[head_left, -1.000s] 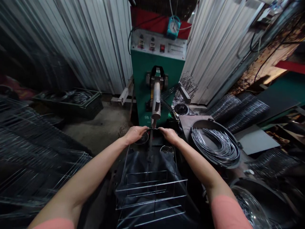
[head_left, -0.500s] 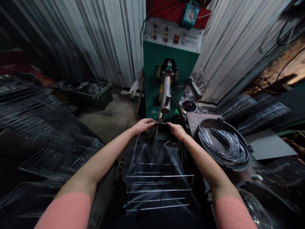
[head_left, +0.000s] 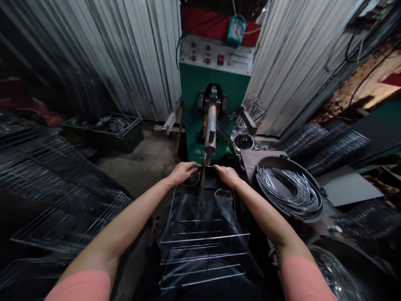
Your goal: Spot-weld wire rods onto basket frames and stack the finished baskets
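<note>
A wire rack point(head_left: 209, 238) with several crossbars rests over my lap, on a dark apron point(head_left: 184, 209). Its long side wires run forward to a curved far end. My left hand point(head_left: 183, 172) pinches the left part of that end between thumb and fingers. On the opposite side, my right hand point(head_left: 228, 174) has the same grip. The short stretch between them lies right under the tip of a metal electrode arm point(head_left: 211, 125), which juts from a green welding machine point(head_left: 192, 88). Whether wire and tip touch, I cannot tell.
To the right stands a round pan point(head_left: 258, 184) holding a coil of cut wires point(head_left: 294, 194). Stacked wire racks point(head_left: 62, 167) fill the left side. Farther back is a green crate point(head_left: 125, 136) of metal parts. Shiny round metalware point(head_left: 333, 271) sits lower right.
The view has shifted slightly, so the machine, rack and hands all appear a little lower and more to the left. Both hands keep their grip on the rack's far end under the electrode.
</note>
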### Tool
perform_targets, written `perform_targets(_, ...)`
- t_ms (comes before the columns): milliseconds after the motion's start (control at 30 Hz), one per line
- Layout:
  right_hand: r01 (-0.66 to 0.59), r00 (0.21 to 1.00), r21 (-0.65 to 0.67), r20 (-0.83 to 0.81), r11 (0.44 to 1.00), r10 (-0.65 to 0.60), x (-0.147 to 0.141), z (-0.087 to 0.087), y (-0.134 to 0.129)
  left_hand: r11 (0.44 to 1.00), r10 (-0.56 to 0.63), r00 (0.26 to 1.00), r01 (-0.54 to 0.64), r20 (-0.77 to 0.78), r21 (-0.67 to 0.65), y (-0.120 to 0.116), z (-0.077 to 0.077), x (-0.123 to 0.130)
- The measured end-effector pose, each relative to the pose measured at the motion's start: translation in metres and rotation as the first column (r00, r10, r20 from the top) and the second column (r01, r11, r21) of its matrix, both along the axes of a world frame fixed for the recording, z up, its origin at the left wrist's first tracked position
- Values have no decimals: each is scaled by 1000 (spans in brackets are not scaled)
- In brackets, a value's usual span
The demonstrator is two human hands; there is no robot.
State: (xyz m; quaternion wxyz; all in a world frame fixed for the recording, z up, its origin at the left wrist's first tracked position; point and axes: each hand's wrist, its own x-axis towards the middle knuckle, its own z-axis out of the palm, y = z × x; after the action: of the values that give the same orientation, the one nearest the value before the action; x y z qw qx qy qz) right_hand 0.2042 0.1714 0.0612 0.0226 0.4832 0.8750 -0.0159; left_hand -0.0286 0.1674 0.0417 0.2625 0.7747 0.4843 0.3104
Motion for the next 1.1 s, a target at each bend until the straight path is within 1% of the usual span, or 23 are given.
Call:
perform_targets(67,5,999,-9,37,1000,-5,-3,3,-2,999,16,997,-13,-77,42,-1,1,-1)
perform_targets(167,14,999,-10,42,1000,-14,-5,6,-3,998,30,990,-22,-135,64,-2,3,-1)
perform_targets(433,46,998,1,29,999,-46,-6,5,-1,998,41,988,-34,-151,52,0,1,-2)
perform_targets(533,35,998,9,57,999,-35,-7,5,0,994,64,974,-44,-217,97,-1,0,-2)
perform_targets(667,28,995,-3,93,1000,-28,-7,5,-1,983,101,933,-40,-346,179,-2,2,-1)
perform_targets(733,20,996,0,89,1000,-19,-7,6,-1,981,103,921,-31,-375,193,-2,3,0)
perform_targets(833,10,997,-2,71,1000,-9,-6,6,-1,985,92,932,-33,-350,171,-2,5,1)
perform_targets(1000,0,1000,-18,-6,1000,0,-4,6,3,997,56,958,-37,-281,75,-4,11,1)
perform_targets(1100,-7,999,-29,-43,1000,6,-3,5,4,997,55,964,-41,-261,62,-6,14,2)
